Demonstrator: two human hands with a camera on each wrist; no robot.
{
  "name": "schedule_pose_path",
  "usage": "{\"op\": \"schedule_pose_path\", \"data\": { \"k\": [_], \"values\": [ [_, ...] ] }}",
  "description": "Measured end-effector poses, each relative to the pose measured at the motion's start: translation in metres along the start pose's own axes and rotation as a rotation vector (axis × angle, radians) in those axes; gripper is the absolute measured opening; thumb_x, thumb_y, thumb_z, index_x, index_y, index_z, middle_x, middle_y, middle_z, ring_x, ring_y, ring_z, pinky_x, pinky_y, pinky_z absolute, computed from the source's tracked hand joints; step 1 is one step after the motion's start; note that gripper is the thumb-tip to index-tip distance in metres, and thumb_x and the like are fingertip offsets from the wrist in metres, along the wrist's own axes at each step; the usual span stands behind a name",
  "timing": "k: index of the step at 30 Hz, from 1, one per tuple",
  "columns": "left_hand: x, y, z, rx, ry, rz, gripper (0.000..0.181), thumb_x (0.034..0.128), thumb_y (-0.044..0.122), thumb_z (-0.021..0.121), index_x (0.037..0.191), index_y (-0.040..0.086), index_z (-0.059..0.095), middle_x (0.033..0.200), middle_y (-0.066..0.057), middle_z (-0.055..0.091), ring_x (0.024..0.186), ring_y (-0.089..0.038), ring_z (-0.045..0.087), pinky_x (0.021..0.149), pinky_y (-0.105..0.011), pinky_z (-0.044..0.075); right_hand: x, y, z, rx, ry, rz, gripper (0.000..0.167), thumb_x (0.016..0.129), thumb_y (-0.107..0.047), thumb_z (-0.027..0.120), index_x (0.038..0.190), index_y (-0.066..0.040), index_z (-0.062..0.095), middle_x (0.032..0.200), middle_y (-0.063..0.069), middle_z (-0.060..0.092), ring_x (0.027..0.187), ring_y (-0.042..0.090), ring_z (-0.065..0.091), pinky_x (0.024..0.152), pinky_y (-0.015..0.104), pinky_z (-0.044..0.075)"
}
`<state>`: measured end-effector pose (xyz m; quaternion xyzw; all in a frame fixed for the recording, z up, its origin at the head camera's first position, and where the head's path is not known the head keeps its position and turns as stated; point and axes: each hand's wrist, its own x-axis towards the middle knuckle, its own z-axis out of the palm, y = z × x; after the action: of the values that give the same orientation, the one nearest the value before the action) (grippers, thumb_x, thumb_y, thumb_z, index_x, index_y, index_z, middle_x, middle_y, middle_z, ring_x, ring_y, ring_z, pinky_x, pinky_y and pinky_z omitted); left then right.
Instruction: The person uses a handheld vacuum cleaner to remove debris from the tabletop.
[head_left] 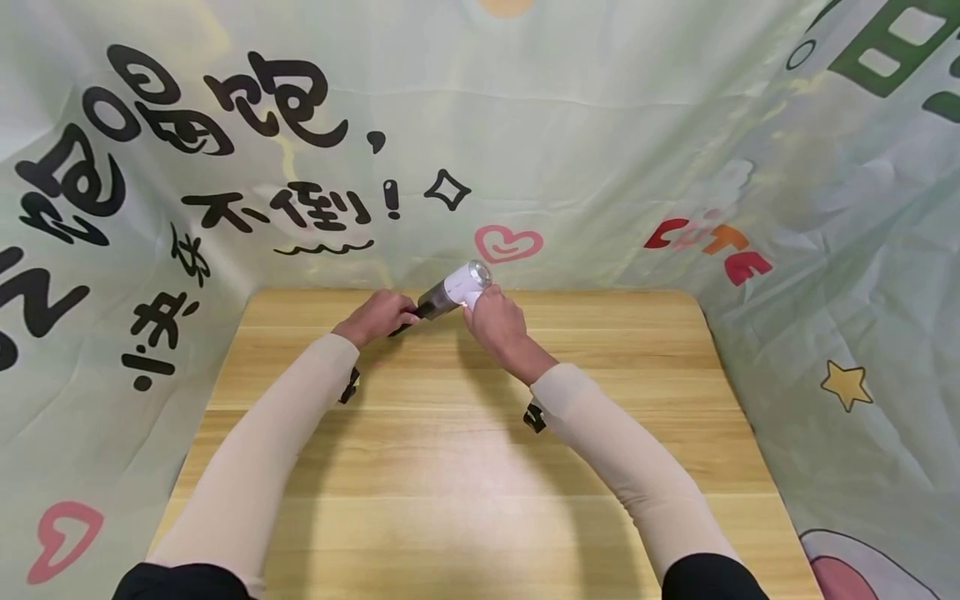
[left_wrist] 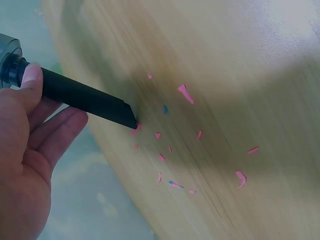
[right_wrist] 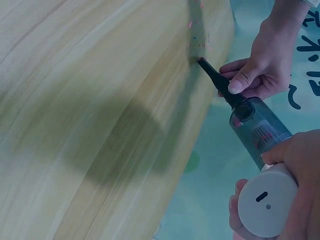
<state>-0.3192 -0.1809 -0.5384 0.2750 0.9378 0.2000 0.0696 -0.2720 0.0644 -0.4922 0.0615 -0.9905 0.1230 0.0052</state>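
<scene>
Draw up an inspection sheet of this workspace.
Surface: wood-grain table.
Job's things: handheld vacuum with black nozzle; pink bits show in its see-through cup.
Clutter: pink and blue scraps scattered near the table's edge.
Hands: left hand pinches the nozzle; right hand grips the vacuum.
Cables: nothing seen.
Surroundings: backdrop printed with lettering, hearts and stars.

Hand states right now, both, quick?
Left hand: holding the black nozzle, thumb on one side and fingers on the other.
Right hand: holding the handheld vacuum by its white handle.
</scene>
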Motion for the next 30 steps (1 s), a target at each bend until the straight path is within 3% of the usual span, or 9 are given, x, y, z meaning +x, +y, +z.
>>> {"op": "schedule_pose_path", "data": {
  "k": [14, 30],
  "values": [
    [-0.005, -0.005, -0.005, -0.008, -0.003, -0.027, 0.018, 0.0971, 0.021, 0.074, 0.1, 0.004, 0.079, 0.095, -0.01, 0.079, 0.082, -0.023, 0.068, 0.081, -0.043, 0.054, 0.005, -0.006, 0.002, 0.005, -0.007, -0.018, 0.051, 0.102, -0.043, 0.063, 0.11, 0.007, 0.061, 0.094, 0.015, 0.066, 0.079, 0.031, 0.072, 0.062, 0.043, 0.06],
    [-0.01, -0.017, -0.01, -0.03, 0.005, -0.058, 0.018, 0.0968, 0.019, 0.074, 0.101, 0.002, 0.079, 0.098, -0.012, 0.079, 0.085, -0.024, 0.07, 0.081, -0.043, 0.054, 0.011, -0.021, 0.006, -0.021, -0.003, -0.036, 0.054, 0.103, -0.045, 0.06, 0.114, 0.008, 0.061, 0.096, 0.015, 0.068, 0.079, 0.029, 0.073, 0.061, 0.04, 0.06]
  ]
}}
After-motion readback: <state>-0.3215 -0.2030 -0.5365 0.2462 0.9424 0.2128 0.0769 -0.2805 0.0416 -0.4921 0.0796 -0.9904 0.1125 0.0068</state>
